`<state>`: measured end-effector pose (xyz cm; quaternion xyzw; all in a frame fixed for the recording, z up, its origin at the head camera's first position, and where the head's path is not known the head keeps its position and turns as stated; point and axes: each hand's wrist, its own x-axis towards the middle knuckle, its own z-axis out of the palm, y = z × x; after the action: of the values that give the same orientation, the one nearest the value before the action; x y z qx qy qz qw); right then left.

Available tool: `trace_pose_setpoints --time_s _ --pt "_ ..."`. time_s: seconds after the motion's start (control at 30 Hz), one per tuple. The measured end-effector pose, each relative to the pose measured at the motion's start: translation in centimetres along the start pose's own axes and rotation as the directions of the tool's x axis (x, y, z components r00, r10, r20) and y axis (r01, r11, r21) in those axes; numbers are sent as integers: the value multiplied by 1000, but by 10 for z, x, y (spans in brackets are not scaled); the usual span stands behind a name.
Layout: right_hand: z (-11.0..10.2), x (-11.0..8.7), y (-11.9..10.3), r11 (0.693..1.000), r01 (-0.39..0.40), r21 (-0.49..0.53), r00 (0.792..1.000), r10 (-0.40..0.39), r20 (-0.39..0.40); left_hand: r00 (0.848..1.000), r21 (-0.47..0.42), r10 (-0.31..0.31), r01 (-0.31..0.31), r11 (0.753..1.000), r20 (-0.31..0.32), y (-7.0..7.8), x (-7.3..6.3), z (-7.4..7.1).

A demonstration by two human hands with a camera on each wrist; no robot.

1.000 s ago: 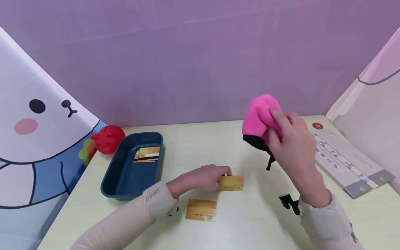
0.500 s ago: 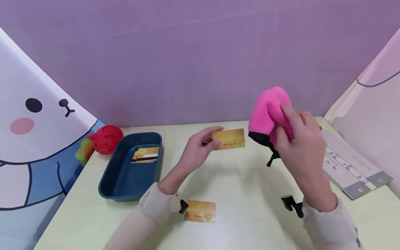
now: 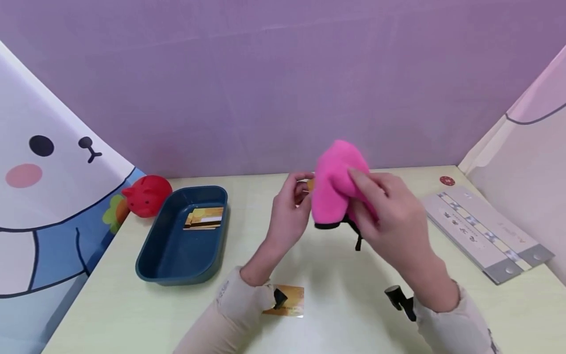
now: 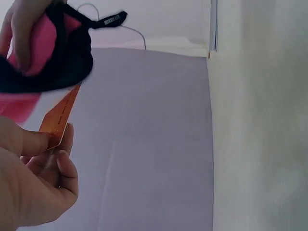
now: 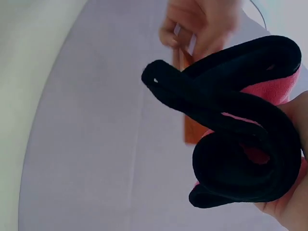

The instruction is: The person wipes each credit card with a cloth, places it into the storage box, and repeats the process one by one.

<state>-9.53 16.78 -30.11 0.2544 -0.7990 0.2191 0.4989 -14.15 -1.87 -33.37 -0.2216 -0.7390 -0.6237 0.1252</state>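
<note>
Between the thumb and fingers of my left hand is a gold bank card. In the head view most of that card is hidden behind a soft pink fabric piece with black edging and a short strap. My right hand grips this folded fabric from the right and holds it up over the table. The right wrist view shows its black edging curling in loops, with the card behind it. A second gold card lies on the table, partly covered by the left cuff and wrist mount.
A blue tray stands on the left with several cards inside. Behind it sits a red piggy bank. To the right lie a grey folder and a red chip. A purple curtain closes off the back.
My left hand has lifted the card from the table and raised it toward the middle. My right hand has brought the pink fabric left, in front of the card.
</note>
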Motion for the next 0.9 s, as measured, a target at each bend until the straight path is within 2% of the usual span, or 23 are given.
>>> trace_pose_setpoints --time_s 0.1,0.17,0.3,0.43,0.67,0.9 --pt "6 -3 -4 999 39 -11 997 -38 65 998 80 67 -68 994 12 3 -5 2" --pt "9 -5 -6 999 44 -27 994 -41 102 996 118 84 -87 989 30 6 -7 3" --pt "10 -7 -7 998 5 -57 988 4 153 997 141 68 -73 987 41 12 -10 3" --pt "8 -6 -5 995 -54 -79 984 66 165 998 145 61 -66 987 33 16 -10 3" --pt "1 -6 13 975 -166 -149 972 187 141 996 73 81 -83 994 28 16 -4 -8" --pt "-9 -6 30 930 -294 -218 949 312 50 998 -63 -9 5 998 -66 12 7 -29"
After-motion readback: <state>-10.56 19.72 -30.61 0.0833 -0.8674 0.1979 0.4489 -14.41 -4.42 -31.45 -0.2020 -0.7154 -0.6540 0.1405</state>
